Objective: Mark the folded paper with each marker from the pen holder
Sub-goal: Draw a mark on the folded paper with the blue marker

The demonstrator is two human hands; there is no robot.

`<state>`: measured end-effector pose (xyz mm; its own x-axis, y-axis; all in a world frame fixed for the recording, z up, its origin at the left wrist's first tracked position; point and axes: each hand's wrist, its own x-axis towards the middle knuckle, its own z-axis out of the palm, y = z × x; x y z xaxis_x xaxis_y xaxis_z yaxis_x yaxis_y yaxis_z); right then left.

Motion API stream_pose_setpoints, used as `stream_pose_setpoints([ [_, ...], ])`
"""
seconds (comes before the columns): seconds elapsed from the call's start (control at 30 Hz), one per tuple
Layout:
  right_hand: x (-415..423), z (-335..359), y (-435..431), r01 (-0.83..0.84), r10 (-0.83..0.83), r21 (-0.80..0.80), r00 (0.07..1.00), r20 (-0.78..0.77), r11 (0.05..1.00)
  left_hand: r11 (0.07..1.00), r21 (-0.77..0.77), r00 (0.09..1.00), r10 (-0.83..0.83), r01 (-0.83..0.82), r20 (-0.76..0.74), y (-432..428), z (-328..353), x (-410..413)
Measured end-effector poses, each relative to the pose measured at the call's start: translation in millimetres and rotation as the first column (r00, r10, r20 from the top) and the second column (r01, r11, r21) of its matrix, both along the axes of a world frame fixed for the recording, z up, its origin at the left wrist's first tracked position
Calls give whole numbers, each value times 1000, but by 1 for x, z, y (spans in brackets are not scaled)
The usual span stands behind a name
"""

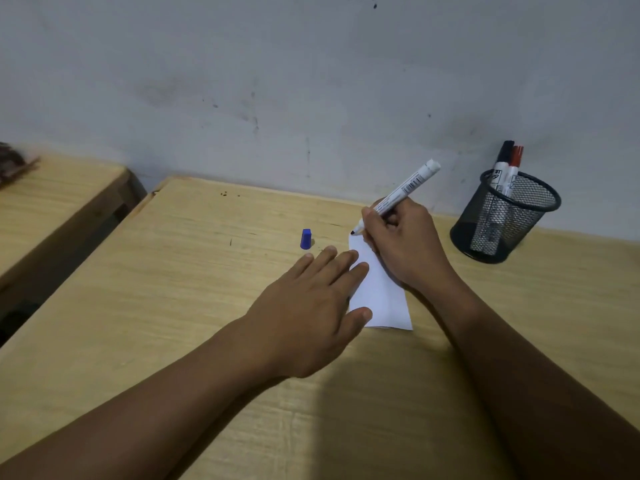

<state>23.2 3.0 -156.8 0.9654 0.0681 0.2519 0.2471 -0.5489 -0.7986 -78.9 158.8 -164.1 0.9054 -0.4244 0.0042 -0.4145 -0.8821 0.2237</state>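
A folded white paper point(381, 299) lies on the wooden desk point(173, 289). My left hand point(311, 306) rests flat with fingers spread, its fingertips and thumb pressing the paper's left edge. My right hand point(401, 244) grips an uncapped white marker point(401, 194), tip down at the paper's far corner. The marker's blue cap point(305, 239) stands on the desk to the left of the paper. A black mesh pen holder point(502, 220) at the right holds a black-capped marker point(502, 161) and a red-capped marker point(516, 164).
A pale wall point(311, 81) runs along the desk's far edge. A second wooden desk point(52, 202) stands to the left across a dark gap, with a brownish object point(14, 161) at its far end.
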Motion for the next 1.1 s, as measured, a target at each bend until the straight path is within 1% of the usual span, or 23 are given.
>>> stream_pose_setpoints([
  [0.4,1,-1,-1,-7,10,-76,999,45,997,1000,-15,1000,5,-5,-7,0,-1,0],
  [0.63,0,1,1,-10,12,-83,1000,27,997,1000,-8,1000,9,-9,-25,-2,3,0],
  [0.77,1,0,1,-13,16,-114,999,30,993,1000,4,999,8,-8,-35,-2,4,-1],
  [1.1,1,2,0,-41,44,-119,999,25,992,1000,9,1000,5,-5,-27,-2,2,1],
])
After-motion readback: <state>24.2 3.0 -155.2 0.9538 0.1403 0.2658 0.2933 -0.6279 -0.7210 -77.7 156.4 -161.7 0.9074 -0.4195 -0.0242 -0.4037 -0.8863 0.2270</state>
